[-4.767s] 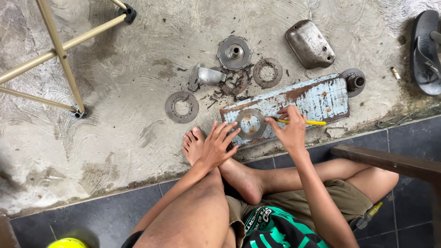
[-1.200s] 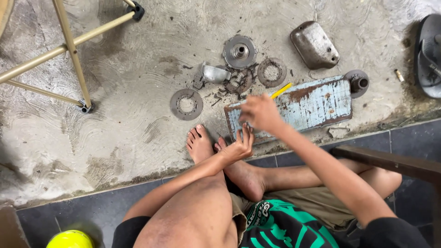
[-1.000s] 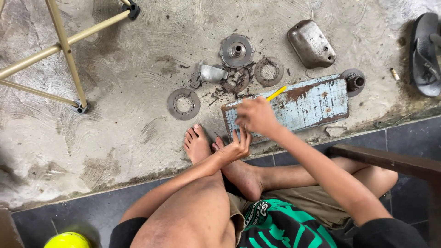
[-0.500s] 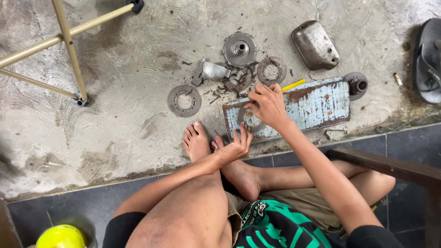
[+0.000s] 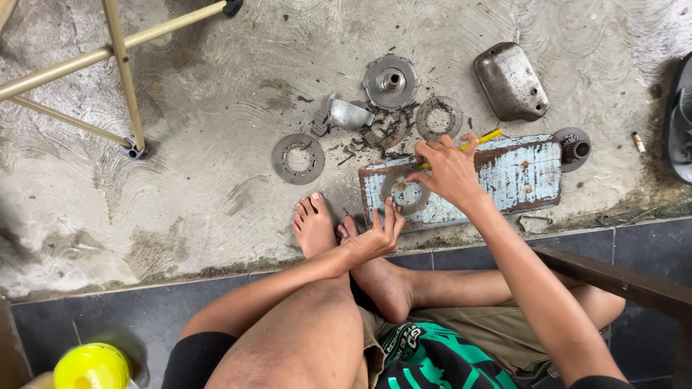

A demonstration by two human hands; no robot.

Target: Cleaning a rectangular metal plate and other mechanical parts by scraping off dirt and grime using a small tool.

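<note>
A worn pale-blue board (image 5: pixel 497 180) lies on the concrete floor with a grey ring-shaped disc (image 5: pixel 404 193) on its left end. My right hand (image 5: pixel 450 169) grips a yellow-handled tool (image 5: pixel 484 137) and works its tip at the disc. My left hand (image 5: pixel 375 236) rests with fingers spread at the board's near edge, pressing on the disc's rim, just above my bare feet (image 5: pixel 317 227).
Loose metal parts lie beyond the board: a hub plate (image 5: pixel 391 81), two friction rings (image 5: pixel 297 157) (image 5: pixel 438 117), a bent cover (image 5: pixel 348 114), a grey casing (image 5: pixel 510 81), a small gear (image 5: pixel 574 148). Stool legs (image 5: pixel 115 72) stand left, a sandal (image 5: pixel 679 130) right, a yellow cap (image 5: pixel 90 366) bottom left.
My right hand has shifted from the board's left end up and right along the disc, the yellow tool turning with it. My left hand stays at the board's edge.
</note>
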